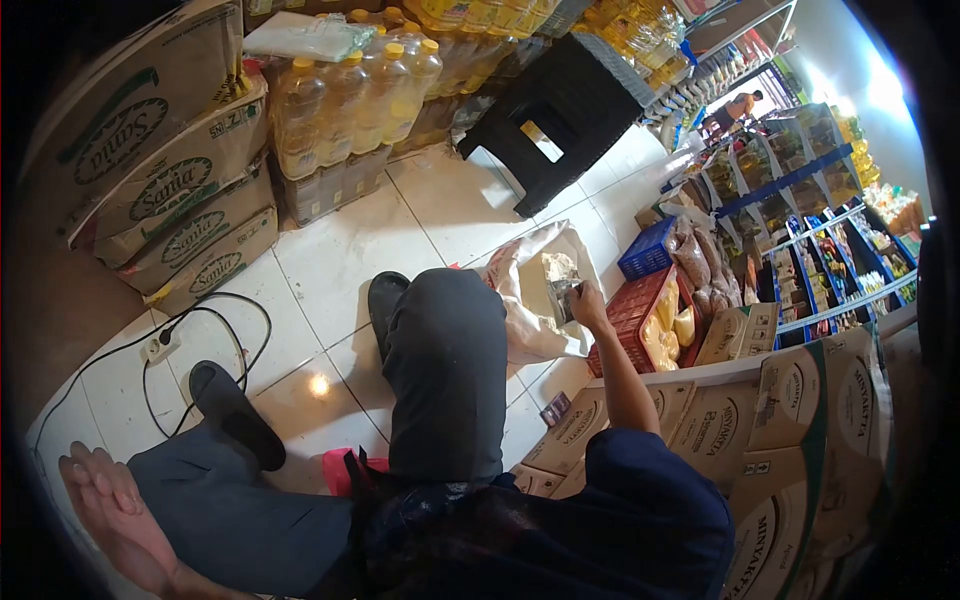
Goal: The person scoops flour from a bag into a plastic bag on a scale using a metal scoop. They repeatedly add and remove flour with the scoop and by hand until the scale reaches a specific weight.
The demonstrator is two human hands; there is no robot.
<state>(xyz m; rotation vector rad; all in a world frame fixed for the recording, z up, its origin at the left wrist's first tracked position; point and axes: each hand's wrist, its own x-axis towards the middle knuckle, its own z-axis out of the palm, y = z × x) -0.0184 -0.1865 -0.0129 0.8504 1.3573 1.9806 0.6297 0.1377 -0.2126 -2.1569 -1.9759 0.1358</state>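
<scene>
The left hand (115, 505) was near the camera, at the left edge of the view beside the person's trouser leg, its fingers extended close together, with nothing visible in its grip. The two legs, in grey trousers (445, 350) and dark sandals (235, 410), were apart over the white tiled floor (320, 290), and a bright pink item (345, 470) lay between them. The right arm, in a dark blue sleeve (640, 470), reached out past the knee to the white sack (530, 325). There the right hand (590, 305) was at the sack's open mouth, its grip curled closed around a small greyish object (574, 291), too small to make out. The sack's pale contents (558, 268) showed just beside the fingertips, and the sack stood on the floor with its rim spread around them. Near the sack were a small dark packet (555, 408), a red crate (640, 315) holding yellowish bags (665, 335), and a blue crate (646, 248). Printed cartons (760, 440) were stacked along the right side. Across the floor, a black cable (265, 330) looped by a socket block (160, 345), close to stacked "Sania" cartons (185, 190). Farther off were wrapped yellow bottles (350, 105), a black stool (560, 110) lying tipped, and shelves of goods (830, 265); another person (735, 112) was in the far background.
</scene>
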